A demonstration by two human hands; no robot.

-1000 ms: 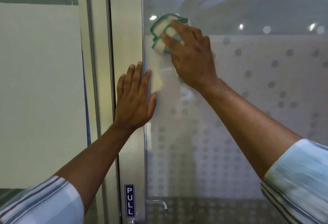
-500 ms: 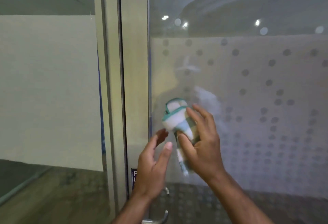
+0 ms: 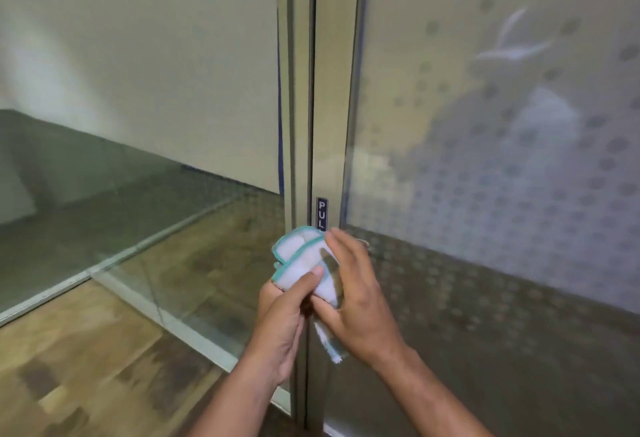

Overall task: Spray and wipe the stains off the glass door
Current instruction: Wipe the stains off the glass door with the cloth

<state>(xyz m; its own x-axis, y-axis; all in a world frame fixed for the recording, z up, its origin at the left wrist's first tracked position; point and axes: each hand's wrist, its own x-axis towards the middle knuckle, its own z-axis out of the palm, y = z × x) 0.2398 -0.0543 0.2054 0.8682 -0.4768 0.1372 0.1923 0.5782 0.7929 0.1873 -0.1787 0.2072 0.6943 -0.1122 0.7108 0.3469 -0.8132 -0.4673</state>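
The glass door fills the right side, frosted with a pattern of grey dots, with a pale smear high on the pane. Its metal frame carries a small dark "PULL" label. A white cloth with green edging is bunched up in front of the frame, off the glass. My left hand grips it from below with the thumb on top. My right hand holds its right side, fingers spread over it. A strip of cloth hangs down between my wrists.
A fixed glass panel stands to the left of the frame, with a pale wall behind it. Wood-look floor shows at the lower left. No spray bottle is in view.
My right hand has come down from wiping high on the glass to waist height. My left hand left the door frame and took hold of the cloth. The view dropped lower.
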